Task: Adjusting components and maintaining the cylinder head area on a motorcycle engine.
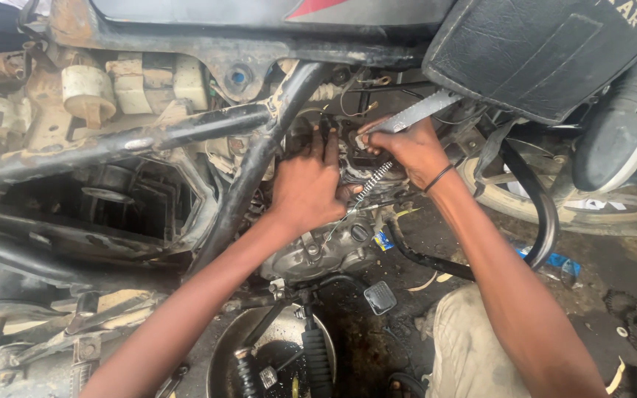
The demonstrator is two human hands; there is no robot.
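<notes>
My left hand [307, 184] reaches between the black frame tubes [248, 173] of a motorcycle and presses its fingers on a dark part deep in the frame. My right hand [407, 147] is closed around the end of a flat grey hacksaw blade [425, 110] that slants up to the right under the black seat [547, 55]. A coiled metal spring [370, 184] runs down-left between the two hands. The grey engine casing [318, 254] sits just below my left wrist.
The rear wheel [599, 203] and a black shock absorber [617, 144] stand at right. A metal bowl [223, 361] with dark liquid and parts sits low in the middle. A foot peg [380, 297] and a curved black tube [547, 214] lie near my right forearm.
</notes>
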